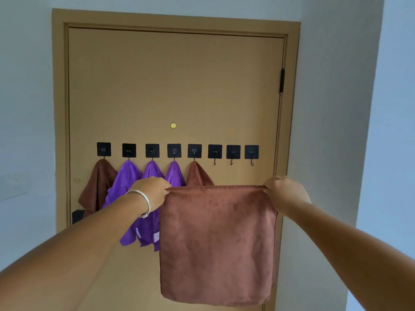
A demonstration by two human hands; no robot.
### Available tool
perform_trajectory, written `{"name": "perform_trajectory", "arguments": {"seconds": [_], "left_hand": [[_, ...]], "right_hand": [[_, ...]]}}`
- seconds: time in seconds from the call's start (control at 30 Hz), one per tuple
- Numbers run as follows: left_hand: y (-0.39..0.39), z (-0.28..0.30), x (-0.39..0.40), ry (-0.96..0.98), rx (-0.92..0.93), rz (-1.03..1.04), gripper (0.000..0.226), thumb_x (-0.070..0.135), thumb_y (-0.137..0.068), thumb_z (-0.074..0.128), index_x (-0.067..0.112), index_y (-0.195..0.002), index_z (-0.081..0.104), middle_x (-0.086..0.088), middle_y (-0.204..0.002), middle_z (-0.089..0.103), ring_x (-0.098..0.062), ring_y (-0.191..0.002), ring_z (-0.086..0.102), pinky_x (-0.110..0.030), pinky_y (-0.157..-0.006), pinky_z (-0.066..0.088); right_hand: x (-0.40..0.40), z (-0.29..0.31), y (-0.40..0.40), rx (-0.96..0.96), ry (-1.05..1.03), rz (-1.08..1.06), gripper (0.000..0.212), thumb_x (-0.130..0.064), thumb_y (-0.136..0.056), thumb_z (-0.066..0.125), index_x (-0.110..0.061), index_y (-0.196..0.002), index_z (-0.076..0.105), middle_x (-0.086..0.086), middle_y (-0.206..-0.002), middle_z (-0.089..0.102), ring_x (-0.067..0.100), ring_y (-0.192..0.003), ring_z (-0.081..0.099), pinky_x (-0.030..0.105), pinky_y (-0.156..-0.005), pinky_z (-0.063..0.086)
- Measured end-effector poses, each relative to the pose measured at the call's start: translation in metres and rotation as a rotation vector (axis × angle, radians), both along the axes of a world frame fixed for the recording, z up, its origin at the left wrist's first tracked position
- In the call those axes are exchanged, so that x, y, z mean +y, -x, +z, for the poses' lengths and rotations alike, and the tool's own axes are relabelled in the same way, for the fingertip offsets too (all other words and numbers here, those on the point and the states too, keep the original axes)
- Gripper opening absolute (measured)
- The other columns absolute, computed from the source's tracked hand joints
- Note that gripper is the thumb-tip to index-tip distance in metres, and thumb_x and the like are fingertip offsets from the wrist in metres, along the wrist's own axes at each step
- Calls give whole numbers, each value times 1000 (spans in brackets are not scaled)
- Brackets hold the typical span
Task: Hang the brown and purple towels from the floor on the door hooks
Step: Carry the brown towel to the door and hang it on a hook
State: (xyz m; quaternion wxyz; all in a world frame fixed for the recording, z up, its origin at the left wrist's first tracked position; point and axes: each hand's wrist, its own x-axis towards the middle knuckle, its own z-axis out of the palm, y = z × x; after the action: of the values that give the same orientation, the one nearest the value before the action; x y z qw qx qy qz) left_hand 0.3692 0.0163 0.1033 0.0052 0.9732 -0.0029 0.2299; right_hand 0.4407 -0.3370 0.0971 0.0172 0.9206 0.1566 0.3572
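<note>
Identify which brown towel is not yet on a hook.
The spread brown towel, pinched at its top corners by left hand and right hand; the other two hang from hooks.

Matt plush towel (217,243) (cloth).

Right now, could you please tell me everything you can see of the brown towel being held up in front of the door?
The large reddish-brown plush towel looks like soft microfibre and hangs flat, roughly rectangular, apparently doubled over. Its top edge is stretched level between the left hand, which wears a silver bangle, and the right hand, each pinching an upper corner. It hangs in front of the tan door, below the row of black square hooks, hiding the lower part of a brown towel already hung. Its bottom edge hangs free.
</note>
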Motion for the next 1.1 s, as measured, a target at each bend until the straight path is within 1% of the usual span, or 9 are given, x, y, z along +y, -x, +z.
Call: {"name": "perform_trajectory", "arguments": {"seconds": [0.17,0.3,0.4,0.5,0.6,0.67,0.77,0.93,1.1], "left_hand": [[-62,3,5,-56,-124,25,28,23,-102,33,21,-96,61,2,-84,64,-15,-76,58,-30,-62,47],[-110,12,6,-80,-199,6,32,12,-97,35,29,-122,46,6,-90,63,-16,-71,57,-30,-59,44],[-142,17,7,-231,-196,-74,63,-5,-78,40,34,-127,33,4,-125,47,-23,-69,57,-33,-57,46],[-171,18,7,-410,-154,-59,74,-4,-76,45,45,-128,23,3,-147,26,-25,-65,51,-29,-54,40],[-195,17,6,-544,-98,-9,67,3,-86,41,49,-131,22,3,-123,43,-26,-67,52,-35,-62,48],[-208,19,3,-581,-70,34,78,0,-87,36,52,-141,12,2,-113,42,-25,-64,45,-34,-60,43],[-224,24,-3,-544,-57,69,95,-7,-79,30,55,-145,-1,-1,-116,39,-23,-63,39,-30,-55,33],[-253,45,-18,-578,-24,170,78,2,-90,36,44,-149,8,-9,-128,40,-24,-62,44,-31,-56,34],[-282,60,-30,-650,58,251,65,9,-90,45,35,-146,24,-10,-131,40,-26,-82,56,-32,-56,33]], "right_hand": [[12,10,-64,-65,-41,16,21,-12,-95,48,-20,-89,66,-2,-84,63,17,-69,59,31,-63,54],[18,20,-120,-78,-73,155,36,1,-87,47,-24,-108,63,-2,-94,62,20,-79,60,32,-68,52],[25,30,-154,-69,17,274,48,4,-81,48,-30,-114,46,-6,-105,56,20,-84,54,34,-66,48],[32,39,-185,-78,236,336,40,0,-81,46,-30,-106,41,-6,-103,52,19,-83,47,33,-61,40],[37,43,-216,-74,348,336,44,-3,-89,41,-34,-119,50,-5,-108,50,21,-90,49,32,-63,35],[44,44,-233,-62,362,301,55,-3,-92,39,-39,-133,47,-4,-105,46,22,-89,50,32,-63,33],[59,45,-248,-50,349,265,57,-7,-94,36,-40,-139,41,-1,-101,43,23,-85,53,33,-61,36],[84,50,-261,-72,328,170,46,-11,-93,36,-31,-134,45,3,-98,42,23,-74,51,34,-56,33],[102,62,-274,-35,339,84,34,-12,-95,38,-22,-125,50,3,-89,33,18,-59,35,35,-55,32]]}}
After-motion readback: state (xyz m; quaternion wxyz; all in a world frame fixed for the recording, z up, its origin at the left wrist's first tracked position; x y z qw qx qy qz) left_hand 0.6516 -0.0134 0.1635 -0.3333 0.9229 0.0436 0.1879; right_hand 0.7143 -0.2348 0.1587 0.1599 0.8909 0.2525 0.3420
